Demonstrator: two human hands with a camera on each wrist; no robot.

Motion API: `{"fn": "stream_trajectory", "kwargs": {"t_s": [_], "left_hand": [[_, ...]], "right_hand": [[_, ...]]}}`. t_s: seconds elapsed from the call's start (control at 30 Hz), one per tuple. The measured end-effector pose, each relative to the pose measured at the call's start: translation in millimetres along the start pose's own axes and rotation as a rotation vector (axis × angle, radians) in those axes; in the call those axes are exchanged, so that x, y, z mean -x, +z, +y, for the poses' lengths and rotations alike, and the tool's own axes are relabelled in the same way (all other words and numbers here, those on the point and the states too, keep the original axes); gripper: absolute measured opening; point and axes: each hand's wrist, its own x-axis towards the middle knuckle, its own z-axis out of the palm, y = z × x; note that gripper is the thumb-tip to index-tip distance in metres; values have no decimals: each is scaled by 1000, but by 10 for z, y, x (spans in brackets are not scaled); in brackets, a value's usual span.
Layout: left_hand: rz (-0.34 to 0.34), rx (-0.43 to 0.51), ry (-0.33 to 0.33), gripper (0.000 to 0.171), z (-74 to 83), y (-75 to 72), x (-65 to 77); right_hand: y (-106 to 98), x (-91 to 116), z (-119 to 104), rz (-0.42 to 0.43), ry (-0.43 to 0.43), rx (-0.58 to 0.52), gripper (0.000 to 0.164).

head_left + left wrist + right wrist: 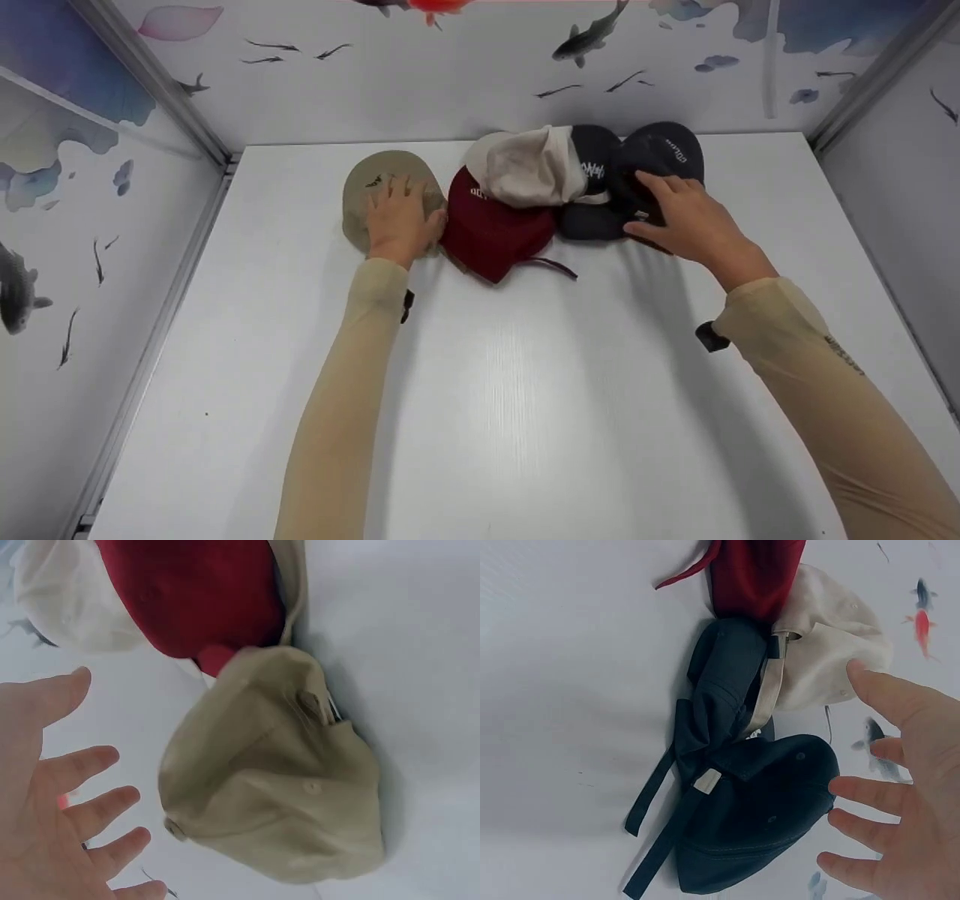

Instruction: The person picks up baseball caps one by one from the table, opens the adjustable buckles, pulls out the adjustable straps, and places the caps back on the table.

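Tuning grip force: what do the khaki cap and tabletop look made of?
Khaki cap: matte fabric, probably cotton; soft creases and a small eyelet show.
Tabletop: white, satin finish, perhaps laminate; fine grain lines and a blurred light reflection.

Khaki cap (270,780) by the left hand (401,221); navy-black caps (757,802) with whitish lettering (677,152) by the right hand (690,225); deep red cap (499,232) and cream cap (525,165) between; white tabletop (510,390); pale, fish-patterned wall (450,90).

White worktop (517,375) shows light glare (501,450) towards 6 o'clock. White back wall (420,94), 12 o'clock, bears printed fish (589,39) and blue washes (855,24). Wall panels (142,217) at 9 and 3 o'clock carry prints (16,289). Metal uprights (155,82) stand at 10 and 2 o'clock.
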Motion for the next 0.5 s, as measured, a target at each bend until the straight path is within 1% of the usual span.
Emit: {"fn": "stream_trajectory", "kwargs": {"t_s": [0.17,0.27,0.4,0.5], "left_hand": [[18,-18,6,56,-126,-8,13],[3,-22,1,52,-186,3,19],[-11,-6,-12,49,-233,22,18],[-5,8,-10,49,-240,24,11]], "right_hand": [[-4,29,19,-1,7,-1,77],[-3,48,31,16,-9,2,72],[-14,76,50,41,-29,-1,65],[-32,97,63,54,-24,-6,60]]}}
